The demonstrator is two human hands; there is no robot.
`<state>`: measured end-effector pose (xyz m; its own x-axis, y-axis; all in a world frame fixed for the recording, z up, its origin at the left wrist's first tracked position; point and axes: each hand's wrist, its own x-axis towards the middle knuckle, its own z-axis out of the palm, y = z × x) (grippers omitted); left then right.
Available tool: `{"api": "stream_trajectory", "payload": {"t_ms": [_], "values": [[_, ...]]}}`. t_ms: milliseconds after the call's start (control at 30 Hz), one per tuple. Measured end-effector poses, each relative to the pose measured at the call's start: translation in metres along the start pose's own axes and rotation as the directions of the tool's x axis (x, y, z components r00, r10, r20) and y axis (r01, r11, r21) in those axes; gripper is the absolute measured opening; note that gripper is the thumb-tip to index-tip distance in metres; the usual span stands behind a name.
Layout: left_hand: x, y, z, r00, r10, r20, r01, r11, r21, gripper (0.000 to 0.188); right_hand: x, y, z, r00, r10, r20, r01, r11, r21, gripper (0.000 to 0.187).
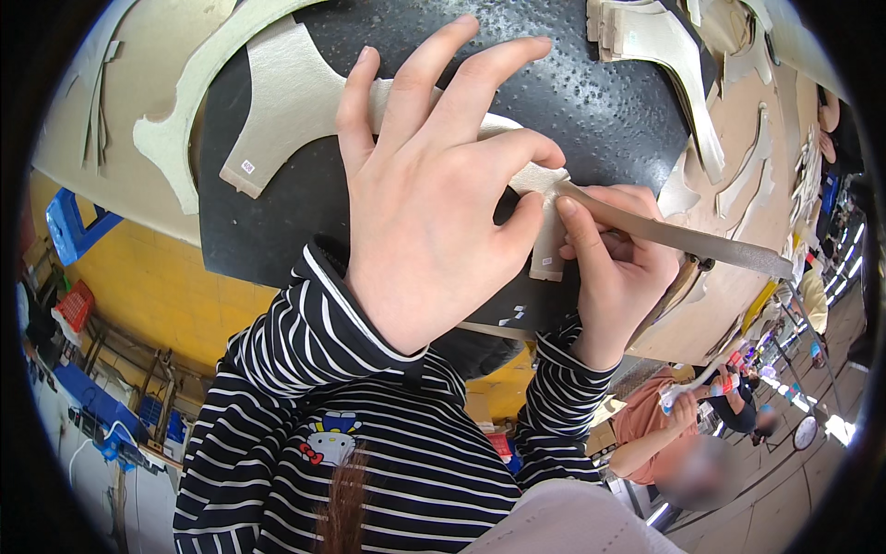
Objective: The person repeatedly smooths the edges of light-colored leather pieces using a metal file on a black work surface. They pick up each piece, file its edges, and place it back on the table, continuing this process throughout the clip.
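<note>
A cream, curved flat cut piece (pixel 286 97) lies on a dark, shiny work surface (pixel 268 226), with small white labels near its ends. My left hand (pixel 434 198) is palm down over its middle, fingers spread. Its index finger and thumb curve toward the piece's right arm, a gap between them. My right hand (pixel 618 258) is closed at that arm, pinching one end of a long, flat grey-brown strip (pixel 701 242). The strip slants out to the right past the hand. Whether it is a tool or loose material I cannot tell. My left palm hides the piece's middle.
Stacked cream cut pieces (pixel 651 37) lie at the far right of the dark surface. A pale green curved piece (pixel 180 138) is at its left edge. More cut pieces (pixel 752 166) are scattered on the brown table at right. Beyond, a person in a salmon top (pixel 646 425) is nearby.
</note>
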<state>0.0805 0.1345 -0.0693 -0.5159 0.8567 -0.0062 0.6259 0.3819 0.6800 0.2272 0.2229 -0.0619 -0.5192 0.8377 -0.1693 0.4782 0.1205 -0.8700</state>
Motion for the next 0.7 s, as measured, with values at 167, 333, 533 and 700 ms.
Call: {"api": "stream_trajectory", "payload": {"t_ms": [167, 333, 533, 700], "values": [[0.0022, 0.0001, 0.0038, 0.999, 0.005, -0.035, -0.005, 1.0, 0.018, 0.011, 0.0007, 0.001, 0.0, 1.0, -0.011, 0.003, 0.011, 1.0, -0.003, 0.015], [0.0019, 0.0019, 0.0039, 0.999, -0.011, -0.035, 0.011, 1.0, 0.012, 0.01, 0.0, -0.0005, 0.0019, 1.0, 0.002, -0.028, -0.002, 1.0, 0.013, 0.016], [0.0023, 0.0018, 0.0022, 1.0, 0.003, -0.03, -0.002, 0.999, 0.04, 0.01, 0.0014, -0.0036, 0.0032, 0.999, 0.022, -0.045, -0.02, 0.999, 0.051, 0.014], [0.0018, 0.0012, 0.0013, 1.0, 0.002, -0.013, -0.002, 0.999, 0.048, 0.009, 0.0019, -0.0058, 0.0053, 0.994, 0.083, -0.071, -0.075, 0.992, 0.104, 0.011]]}}
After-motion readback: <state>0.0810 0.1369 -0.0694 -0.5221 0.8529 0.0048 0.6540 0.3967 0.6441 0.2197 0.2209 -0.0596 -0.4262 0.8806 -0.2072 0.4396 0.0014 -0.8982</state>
